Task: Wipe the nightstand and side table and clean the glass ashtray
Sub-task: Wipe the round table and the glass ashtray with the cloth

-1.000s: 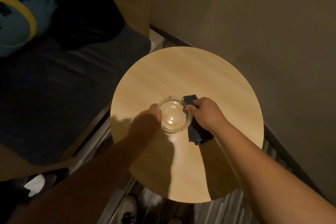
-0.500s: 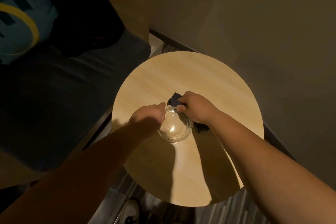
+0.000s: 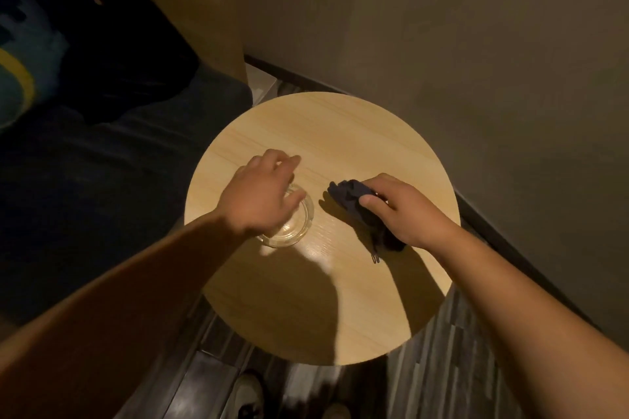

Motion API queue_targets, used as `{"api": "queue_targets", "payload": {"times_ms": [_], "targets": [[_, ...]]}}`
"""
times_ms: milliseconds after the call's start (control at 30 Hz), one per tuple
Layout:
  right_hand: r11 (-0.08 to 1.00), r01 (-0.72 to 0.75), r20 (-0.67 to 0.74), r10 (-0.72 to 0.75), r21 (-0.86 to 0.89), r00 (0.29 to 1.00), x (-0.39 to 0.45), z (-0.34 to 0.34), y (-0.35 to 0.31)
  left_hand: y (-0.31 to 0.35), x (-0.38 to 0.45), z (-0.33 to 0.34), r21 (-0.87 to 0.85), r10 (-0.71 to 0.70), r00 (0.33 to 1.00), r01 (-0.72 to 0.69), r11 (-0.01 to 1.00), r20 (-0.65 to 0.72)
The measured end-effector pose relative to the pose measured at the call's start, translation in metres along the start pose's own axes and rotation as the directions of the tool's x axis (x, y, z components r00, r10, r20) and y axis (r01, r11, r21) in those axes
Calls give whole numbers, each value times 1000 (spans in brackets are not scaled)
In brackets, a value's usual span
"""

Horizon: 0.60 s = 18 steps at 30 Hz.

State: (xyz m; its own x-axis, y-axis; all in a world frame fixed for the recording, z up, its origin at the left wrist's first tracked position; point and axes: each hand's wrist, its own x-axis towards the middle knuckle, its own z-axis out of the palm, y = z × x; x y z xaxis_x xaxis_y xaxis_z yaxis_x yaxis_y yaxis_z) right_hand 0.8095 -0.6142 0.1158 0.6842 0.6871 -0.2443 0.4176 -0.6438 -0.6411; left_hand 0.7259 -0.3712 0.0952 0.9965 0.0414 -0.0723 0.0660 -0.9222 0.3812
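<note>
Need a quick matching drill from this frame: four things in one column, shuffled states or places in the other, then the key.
Column 1
1. glass ashtray
2. dark cloth
3. left hand
4. round side table

Column 2
A. light wood top, bearing everything else listed
B. spread over the ashtray from above
C. clear, on the table's left part, partly covered by a hand
D. bunched, pressed to the tabletop under the right hand

Pairs: 1-C, 2-D, 3-B, 4-A
</note>
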Motion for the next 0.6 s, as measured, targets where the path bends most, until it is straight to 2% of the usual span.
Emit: {"api": "queue_targets", "payload": {"times_ms": [100, 233, 400, 533, 600], "targets": [[994, 70, -22, -72, -82, 997, -14, -8, -7, 50, 9, -17, -148, 235, 971, -226, 963, 46], [989, 95, -72, -104, -118, 992, -35, -22, -12, 86, 15, -30, -132, 368, 919, -351, 927, 144], [996, 40, -90, -46, -75, 995, -66, -36, -7, 109, 12, -37, -200, 420, 901, -394, 897, 111], [988, -60, -95, 46, -145, 994, -95, -29, 9, 123, 7, -38, -319, 377, 918, -323, 891, 123], [985, -45, -111, 27, -164, 993, -104, -29, 16, 123, 5, -36, -298, 359, 919, -301, 906, 163]]}}
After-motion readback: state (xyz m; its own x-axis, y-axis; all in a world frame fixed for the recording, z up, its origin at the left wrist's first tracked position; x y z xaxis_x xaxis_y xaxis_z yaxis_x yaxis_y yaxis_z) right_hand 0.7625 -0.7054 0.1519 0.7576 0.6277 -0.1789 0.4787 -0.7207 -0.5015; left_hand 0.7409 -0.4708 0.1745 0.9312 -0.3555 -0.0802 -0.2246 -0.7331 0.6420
